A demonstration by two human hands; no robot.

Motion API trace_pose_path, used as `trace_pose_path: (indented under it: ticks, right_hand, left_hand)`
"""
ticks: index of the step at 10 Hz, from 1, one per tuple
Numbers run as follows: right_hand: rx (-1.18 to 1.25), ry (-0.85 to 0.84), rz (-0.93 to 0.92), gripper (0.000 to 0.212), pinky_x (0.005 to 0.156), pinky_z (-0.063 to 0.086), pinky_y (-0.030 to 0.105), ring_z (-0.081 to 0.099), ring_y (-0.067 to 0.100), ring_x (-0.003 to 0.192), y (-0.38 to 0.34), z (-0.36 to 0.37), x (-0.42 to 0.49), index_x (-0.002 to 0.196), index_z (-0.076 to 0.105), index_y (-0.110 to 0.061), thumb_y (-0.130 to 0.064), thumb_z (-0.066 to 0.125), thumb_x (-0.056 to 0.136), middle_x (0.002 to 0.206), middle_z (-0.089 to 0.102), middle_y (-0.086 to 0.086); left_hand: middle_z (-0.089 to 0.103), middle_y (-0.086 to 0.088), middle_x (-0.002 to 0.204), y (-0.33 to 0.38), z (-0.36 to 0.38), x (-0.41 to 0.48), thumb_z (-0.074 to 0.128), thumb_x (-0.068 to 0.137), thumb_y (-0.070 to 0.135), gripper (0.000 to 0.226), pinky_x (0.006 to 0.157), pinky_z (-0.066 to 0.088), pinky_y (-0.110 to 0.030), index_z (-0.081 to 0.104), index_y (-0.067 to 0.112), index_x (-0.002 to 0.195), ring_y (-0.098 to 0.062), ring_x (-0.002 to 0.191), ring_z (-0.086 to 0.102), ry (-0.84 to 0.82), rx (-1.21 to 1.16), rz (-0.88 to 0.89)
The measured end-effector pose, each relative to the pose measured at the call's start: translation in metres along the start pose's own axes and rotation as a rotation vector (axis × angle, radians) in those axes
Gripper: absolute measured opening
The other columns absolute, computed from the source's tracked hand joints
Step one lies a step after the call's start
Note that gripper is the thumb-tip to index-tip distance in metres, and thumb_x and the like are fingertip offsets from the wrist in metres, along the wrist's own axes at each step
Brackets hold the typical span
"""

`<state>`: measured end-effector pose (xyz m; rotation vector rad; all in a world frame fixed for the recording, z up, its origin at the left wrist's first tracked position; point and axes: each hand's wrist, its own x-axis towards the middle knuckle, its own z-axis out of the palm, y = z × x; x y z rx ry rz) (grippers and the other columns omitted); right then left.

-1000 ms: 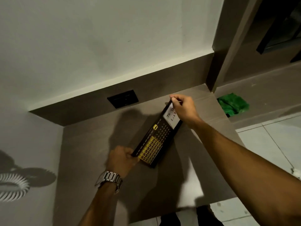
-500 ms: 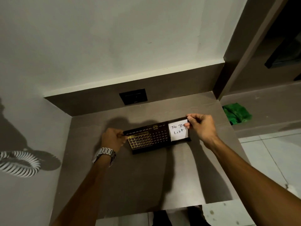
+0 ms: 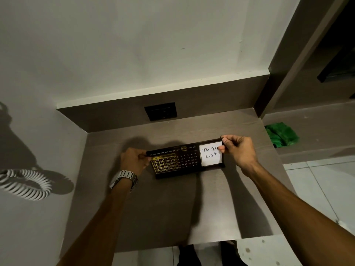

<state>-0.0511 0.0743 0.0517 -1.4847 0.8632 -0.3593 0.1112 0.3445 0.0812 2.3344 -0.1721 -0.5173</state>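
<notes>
One wide-angle camera rides the person's head, facing forward and down at the desk [image 3: 172,208] and wall [image 3: 134,54]. It sits near, the calendar board [image 3: 184,162] mid-frame.

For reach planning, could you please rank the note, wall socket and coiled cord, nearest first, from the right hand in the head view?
1. note, in the calendar, touching the right hand.
2. wall socket, back panel, leftward.
3. coiled cord, far left wall.

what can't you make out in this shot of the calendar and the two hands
Head view only.
Note: the end of its top line, covered by the thumb of the right hand.
Calendar: its left end, behind the left hand.
Wall plate: socket or switch, too dark to tell.
Green cloth: what it is, too small and dim.
</notes>
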Motion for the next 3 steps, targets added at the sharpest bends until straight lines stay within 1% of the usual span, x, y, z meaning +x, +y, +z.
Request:
trace_pose_path:
  ticks: [1, 2, 3]
  right_hand:
    - [-0.007, -0.020, 0.011, 0.011, 0.061, 0.060, 0.023, 0.074, 0.016, 0.076, 0.000, -0.002, 0.000, 0.092, 0.067, -0.020, -0.011, 0.059, 0.093, 0.089, 0.074, 0.009]
    - [-0.008, -0.020, 0.016, 0.017, 0.059, 0.058, 0.023, 0.073, 0.010, 0.077, 0.001, -0.003, 0.004, 0.109, 0.066, -0.016, -0.014, 0.060, 0.093, 0.098, 0.071, 0.005]
    - [0.003, 0.004, -0.038, 0.027, 0.060, 0.058, 0.023, 0.073, 0.010, 0.081, -0.010, -0.014, 0.000, 0.121, 0.063, -0.019, -0.022, 0.060, 0.094, 0.105, 0.068, -0.003]
  left_hand:
    - [0.074, -0.023, 0.085, 0.000, 0.000, -0.001, 0.071, 0.079, 0.000, 0.021, 0.082, 0.060, -0.045, 0.072, 0.000, 0.100, -0.036, 0.084, 0.071, -0.020, -0.006, -0.023]
    - [0.074, -0.018, 0.092, 0.003, -0.002, 0.003, 0.075, 0.077, 0.010, 0.038, 0.096, 0.052, -0.044, 0.067, 0.002, 0.113, -0.031, 0.096, 0.068, -0.039, 0.081, 0.014]
    - [0.067, -0.018, 0.120, 0.004, -0.012, -0.004, 0.076, 0.078, 0.027, 0.057, 0.102, 0.047, -0.045, 0.057, 0.005, 0.127, -0.031, 0.113, 0.060, 0.050, 0.164, 0.066]
